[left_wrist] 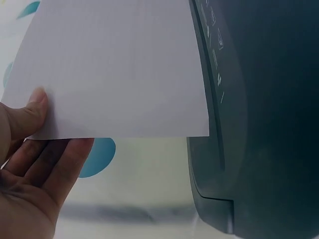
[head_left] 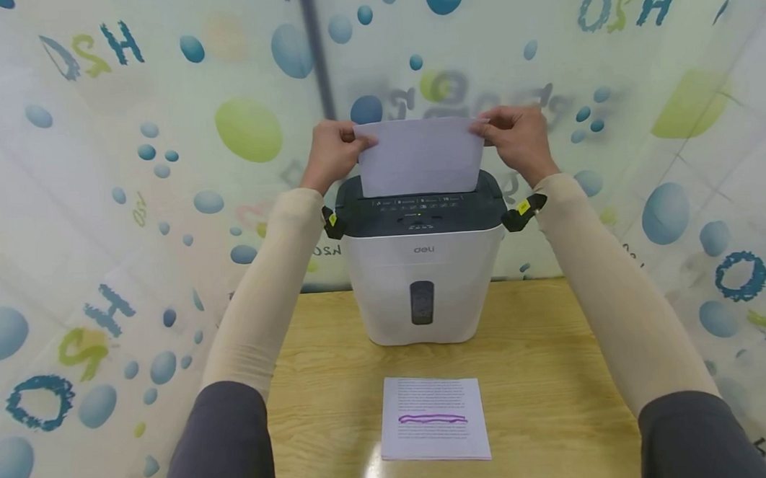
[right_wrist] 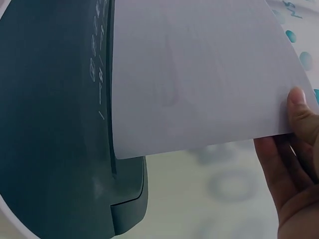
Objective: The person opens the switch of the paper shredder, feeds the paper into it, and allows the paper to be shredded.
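Holding a sheet [head_left: 421, 159] upright at the shredder [head_left: 388, 289], head view: left hand [head_left: 336, 153] and right hand [head_left: 518, 139] pinch its corners; printed paper [head_left: 435, 438] (scribbled purple) on the worktop [head_left: 327, 415] seems left. Left wrist view: narrow grip, feeding seemingly barely begun. Right wrist view: likewise pinched, lower edge at the slot [right_wrist: 113, 168].

Left hand [left_wrist: 27, 164], right hand [right_wrist: 294, 164] partly cut off in own wrist views. Head view: print [head_left: 429, 395] on page [head_left: 436, 445], symbols [head_left: 418, 206] on machine [head_left: 423, 266] too small to read.

A wood-grain table [head_left: 547, 389] bears a shredder [head_left: 423, 266]; printed paper [head_left: 436, 444] lies nearer.
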`<state>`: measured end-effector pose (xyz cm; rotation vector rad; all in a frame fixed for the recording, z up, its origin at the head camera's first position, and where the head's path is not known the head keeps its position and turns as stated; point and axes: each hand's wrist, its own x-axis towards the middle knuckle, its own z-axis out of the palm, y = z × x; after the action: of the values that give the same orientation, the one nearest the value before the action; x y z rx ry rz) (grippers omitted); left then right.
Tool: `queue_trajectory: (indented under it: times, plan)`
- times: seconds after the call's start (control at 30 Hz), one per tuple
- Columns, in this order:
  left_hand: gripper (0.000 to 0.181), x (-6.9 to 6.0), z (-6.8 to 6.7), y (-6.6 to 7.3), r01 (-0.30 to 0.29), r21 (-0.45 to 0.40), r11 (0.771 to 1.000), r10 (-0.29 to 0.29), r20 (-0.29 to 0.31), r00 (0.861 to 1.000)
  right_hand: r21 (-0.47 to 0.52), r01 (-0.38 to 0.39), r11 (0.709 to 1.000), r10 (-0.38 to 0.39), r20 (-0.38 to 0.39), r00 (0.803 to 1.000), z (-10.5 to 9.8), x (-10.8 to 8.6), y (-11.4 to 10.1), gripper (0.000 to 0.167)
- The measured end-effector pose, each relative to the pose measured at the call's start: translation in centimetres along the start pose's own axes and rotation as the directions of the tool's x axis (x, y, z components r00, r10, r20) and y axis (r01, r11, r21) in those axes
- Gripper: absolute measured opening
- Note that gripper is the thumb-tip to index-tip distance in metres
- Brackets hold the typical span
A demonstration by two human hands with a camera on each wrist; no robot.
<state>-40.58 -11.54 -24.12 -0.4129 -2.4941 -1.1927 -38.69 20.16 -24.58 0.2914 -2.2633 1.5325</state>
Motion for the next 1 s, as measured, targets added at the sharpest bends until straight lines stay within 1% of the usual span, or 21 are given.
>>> queue_trajectory:
  times: [0.07,0.23,0.33,0.4,0.5,0.63,0.7,0.8,1.0]
  plan:
    - [0.037,0.2,0.1,-0.2,0.008,-0.002,1.0,-0.008,0.005,1.0,-0.006,0.007,1.0,-0.007,-0.003,1.0,0.1,0.1,0.2,0.025]
    - [0.037,0.5,0.3,-0.7,0.026,-0.009,1.0,-0.026,0.015,1.0,-0.012,0.006,1.0,-0.006,0.001,1.0,0.4,0.3,0.6,0.026]
    - [0.035,0.6,0.4,-0.9,0.03,-0.004,1.0,-0.03,0.024,0.999,-0.014,-0.003,1.0,0.003,0.005,1.0,0.6,0.4,0.8,0.025]
    - [0.03,0.7,0.4,-1.1,0.029,-0.006,1.0,-0.029,0.029,0.999,-0.022,-0.006,1.0,0.006,0.006,1.0,0.6,0.4,1.0,0.025]
    - [0.031,0.8,0.4,-1.2,0.025,-0.004,1.0,-0.025,0.041,0.999,-0.034,-0.001,0.999,0.001,0.006,1.0,0.8,0.4,1.3,0.025]
    - [0.037,0.7,0.5,-1.3,0.035,0.019,0.999,-0.036,0.065,0.997,-0.041,0.011,0.999,-0.01,0.019,1.0,0.8,0.4,1.7,0.027]
    - [0.034,0.6,0.5,-1.3,0.048,0.026,0.999,-0.05,0.08,0.996,-0.048,0.007,0.999,-0.006,0.029,1.0,0.8,0.4,1.8,0.029]
    - [0.023,0.5,0.6,-1.3,0.071,0.036,0.997,-0.075,0.105,0.992,-0.084,-0.015,0.996,0.019,0.048,0.999,0.7,0.3,1.8,0.031]
    - [0.025,0.4,0.5,-1.2,0.134,0.1,0.986,-0.147,0.144,0.979,-0.199,-0.085,0.976,0.108,0.104,0.989,0.5,0.2,1.2,0.036]
